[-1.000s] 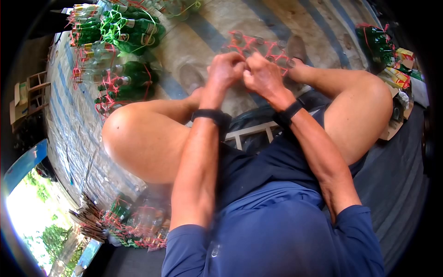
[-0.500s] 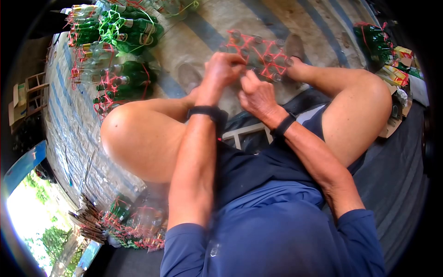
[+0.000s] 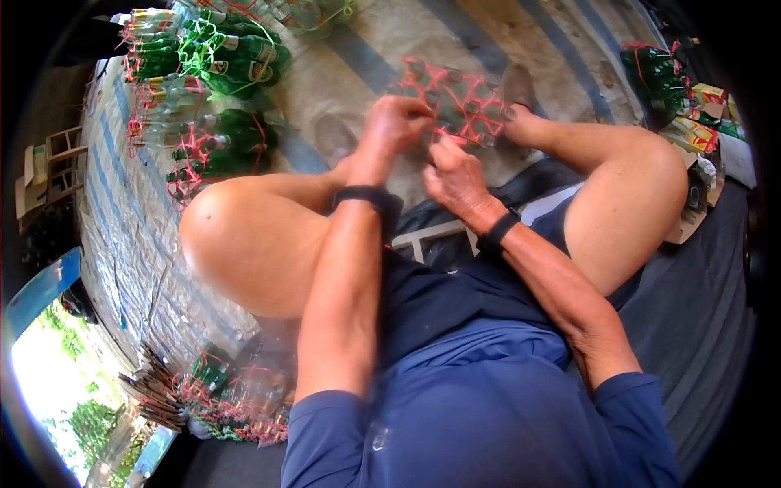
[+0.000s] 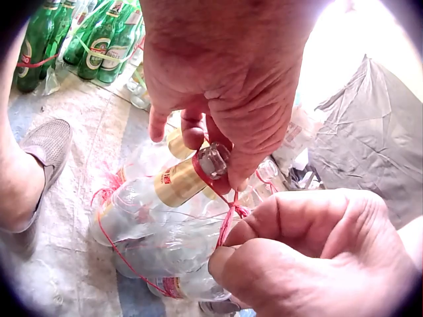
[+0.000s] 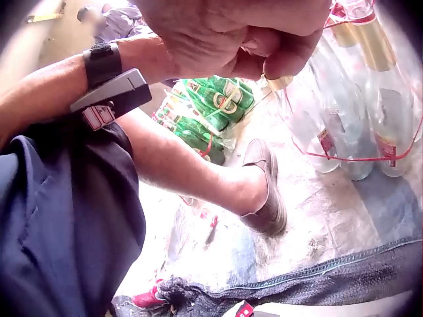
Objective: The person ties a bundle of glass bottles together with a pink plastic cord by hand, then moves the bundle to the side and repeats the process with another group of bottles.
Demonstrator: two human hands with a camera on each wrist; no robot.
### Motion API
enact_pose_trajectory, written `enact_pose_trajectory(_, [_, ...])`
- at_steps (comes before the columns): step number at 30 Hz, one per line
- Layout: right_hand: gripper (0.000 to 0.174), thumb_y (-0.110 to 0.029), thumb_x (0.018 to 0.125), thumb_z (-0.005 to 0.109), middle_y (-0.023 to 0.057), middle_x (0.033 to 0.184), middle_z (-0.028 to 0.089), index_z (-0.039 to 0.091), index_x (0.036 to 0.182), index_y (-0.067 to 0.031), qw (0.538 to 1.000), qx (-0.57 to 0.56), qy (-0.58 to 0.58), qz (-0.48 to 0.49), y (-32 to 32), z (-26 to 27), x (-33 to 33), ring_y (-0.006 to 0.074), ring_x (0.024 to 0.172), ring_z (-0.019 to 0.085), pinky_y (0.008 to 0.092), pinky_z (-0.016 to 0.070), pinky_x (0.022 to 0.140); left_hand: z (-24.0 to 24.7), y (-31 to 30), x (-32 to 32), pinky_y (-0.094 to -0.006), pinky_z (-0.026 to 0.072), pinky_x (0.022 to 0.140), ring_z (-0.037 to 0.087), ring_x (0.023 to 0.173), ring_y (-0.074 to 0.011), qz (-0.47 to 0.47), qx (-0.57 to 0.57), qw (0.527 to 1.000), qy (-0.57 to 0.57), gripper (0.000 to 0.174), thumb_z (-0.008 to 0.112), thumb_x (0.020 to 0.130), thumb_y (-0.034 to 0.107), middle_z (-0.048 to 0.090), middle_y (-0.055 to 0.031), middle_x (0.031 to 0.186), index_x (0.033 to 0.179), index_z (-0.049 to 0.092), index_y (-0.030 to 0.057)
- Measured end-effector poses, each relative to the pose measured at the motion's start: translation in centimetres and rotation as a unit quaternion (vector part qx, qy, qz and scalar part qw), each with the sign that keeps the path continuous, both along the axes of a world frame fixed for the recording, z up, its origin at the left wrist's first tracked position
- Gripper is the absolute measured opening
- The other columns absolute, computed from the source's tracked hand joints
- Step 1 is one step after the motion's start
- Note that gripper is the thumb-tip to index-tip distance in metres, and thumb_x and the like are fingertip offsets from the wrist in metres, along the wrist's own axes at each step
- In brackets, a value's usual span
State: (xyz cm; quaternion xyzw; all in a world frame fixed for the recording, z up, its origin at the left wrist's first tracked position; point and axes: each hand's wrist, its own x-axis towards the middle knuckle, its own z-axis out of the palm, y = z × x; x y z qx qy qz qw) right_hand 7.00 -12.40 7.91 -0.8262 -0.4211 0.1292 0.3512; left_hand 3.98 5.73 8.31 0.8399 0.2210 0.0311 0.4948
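A bundle of clear glass bottles (image 4: 192, 247) with gold neck labels stands on the floor between the feet, bound with red string (image 4: 228, 224). Over one bottle mouth (image 4: 215, 160), my left hand (image 3: 389, 128) pinches the string beside the neck, thumb bent against the fingers. Just nearer the body, my right hand (image 3: 457, 175) pinches strands of the same string between thumb and curled forefinger, below a knot. In the head view, red string zigzags between the bottle tops (image 3: 472, 106). The left palm hides part of the bundle in the left wrist view.
Tied green bottles (image 3: 236, 57) stand at the far left, with more green bottles (image 3: 655, 77) at the far right beside cartons (image 3: 704, 130). Shoes (image 3: 517, 85) flank the bundle on striped sheeting (image 3: 366, 57). More tied bottles (image 3: 252, 390) lie near the left elbow.
My right hand has drawn away from the left hand and back toward the body, uncovering more of the bottle tops. The left hand has stayed nearly in place.
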Motion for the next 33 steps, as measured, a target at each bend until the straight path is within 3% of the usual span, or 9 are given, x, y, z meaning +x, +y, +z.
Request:
enact_pose_trajectory(2, [0.010,-0.008,0.081,0.064,0.0184,0.093,0.060,0.059,0.089,-0.0047,1.000,-0.006,-0.007,-0.001,0.0,-0.1,0.0,0.0464,0.081,0.063,0.0553,0.0510,0.070,0.2,-0.2,0.0,-0.0363,0.0568,0.080,0.074,0.082,-0.0207,0.000,-0.003,1.000,0.000,0.023,0.073,0.081,0.023,0.078,-0.0117,0.089,0.095,0.082,0.0073])
enact_pose_trajectory(4, [0.010,-0.009,0.082,0.064,0.0182,0.093,0.060,0.060,0.089,-0.0048,1.000,-0.020,-0.006,-0.001,-0.2,0.0,0.0,0.0462,0.082,0.063,0.0551,0.0513,0.070,0.1,-0.4,0.0,-0.0400,0.0577,0.075,0.074,0.080,-0.0348,0.012,0.013,0.999,-0.040,0.018,0.078,0.076,0.016,0.075,-0.0168,0.086,0.091,0.081,0.0069])
enact_pose_trajectory(12, [0.015,-0.018,0.087,0.069,0.0172,0.092,0.064,0.061,0.095,-0.0083,0.999,-0.044,-0.021,0.020,-0.9,1.5,1.9,0.0456,0.078,0.068,0.0572,0.0551,0.070,-0.3,-0.5,0.3,-0.0407,0.0583,0.076,0.074,0.082,-0.0348,0.030,0.029,0.998,-0.050,0.017,0.076,0.076,0.017,0.075,-0.0159,0.087,0.089,0.082,0.0090])
enact_pose_trajectory(14, [0.020,-0.025,0.087,0.073,0.0152,0.089,0.066,0.062,0.095,-0.0094,0.999,-0.035,-0.015,-0.036,-0.8,2.6,2.9,0.0451,0.079,0.069,0.0565,0.0550,0.070,-0.3,-0.4,0.2,-0.0407,0.0584,0.076,0.074,0.082,-0.0348,0.035,0.032,0.997,-0.055,0.016,0.075,0.076,0.018,0.075,-0.0160,0.087,0.089,0.082,0.0091])
enact_pose_trajectory(16, [0.026,-0.030,0.087,0.075,0.0160,0.090,0.068,0.062,0.096,-0.0088,0.997,-0.053,-0.002,-0.055,-0.8,3.8,3.7,0.0436,0.082,0.070,0.0557,0.0548,0.070,-0.1,-0.3,0.3,-0.0365,0.0569,0.087,0.076,0.091,-0.0251,0.020,0.010,1.000,0.003,0.025,0.072,0.080,0.022,0.079,-0.0128,0.096,0.098,0.082,0.0078])
enact_pose_trajectory(18, [0.028,-0.032,0.088,0.075,0.0179,0.094,0.071,0.062,0.097,-0.0090,0.987,-0.147,-0.029,-0.051,-1.0,3.6,4.8,0.0426,0.084,0.071,0.0558,0.0547,0.071,-0.1,-0.2,0.4,-0.0364,0.0569,0.087,0.076,0.091,-0.0253,0.019,0.010,1.000,0.005,0.025,0.072,0.080,0.022,0.079,-0.0128,0.097,0.098,0.082,0.0078])
enact_pose_trajectory(25, [0.023,-0.032,0.094,0.067,0.0210,0.080,0.071,0.067,0.088,-0.0091,0.987,-0.154,-0.037,-0.039,-0.8,2.3,4.9,0.0445,0.082,0.070,0.0569,0.0543,0.071,-0.2,-0.3,0.2,-0.0362,0.0567,0.088,0.076,0.092,-0.0250,0.024,-0.008,1.000,-0.006,0.024,0.073,0.080,0.021,0.080,-0.0119,0.099,0.098,0.082,0.0079])
enact_pose_trajectory(33, [0.025,-0.030,0.095,0.062,0.0209,0.083,0.071,0.069,0.089,-0.0078,0.989,-0.134,0.048,-0.040,-0.7,3.5,4.8,0.0453,0.085,0.069,0.0555,0.0537,0.076,-0.3,-0.3,0.3,-0.0359,0.0569,0.086,0.075,0.090,-0.0230,0.023,-0.004,1.000,-0.001,0.024,0.073,0.080,0.022,0.080,-0.0112,0.096,0.098,0.082,0.0081])
